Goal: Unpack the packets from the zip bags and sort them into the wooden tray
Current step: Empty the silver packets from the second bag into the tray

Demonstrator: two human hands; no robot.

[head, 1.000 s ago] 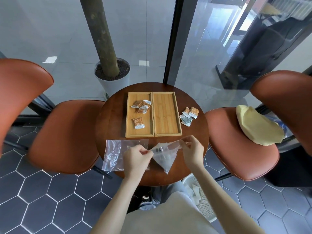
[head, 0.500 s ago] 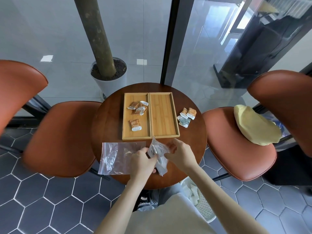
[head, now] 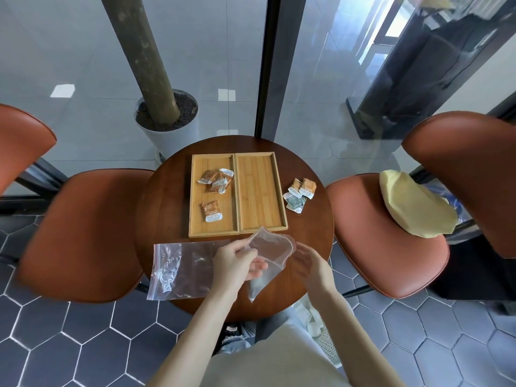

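A two-compartment wooden tray (head: 262, 219) lies on the round wooden table (head: 162, 208). Its left compartment holds several orange packets (head: 216, 180); the right compartment is bare. More packets (head: 298, 194), orange and grey-green, lie loose on the table right of the tray. A clear zip bag (head: 268, 258) hangs above the table's near edge, pinched at its mouth by my left hand (head: 237, 263). My right hand (head: 312, 265) is beside the bag with fingers spread, blurred. A second clear zip bag (head: 181, 269) lies flat at the near left.
Orange-brown chairs stand left (head: 81, 233) and right (head: 385, 236) of the table; a yellow cushion (head: 413, 208) rests on the right one. A potted trunk (head: 167, 118) stands behind glass. A white basket (head: 324, 333) sits on the floor by my legs.
The bag, stretched wide between both hands a second ago, was bunched together, and now hangs from my left hand while my right hand has come off it.
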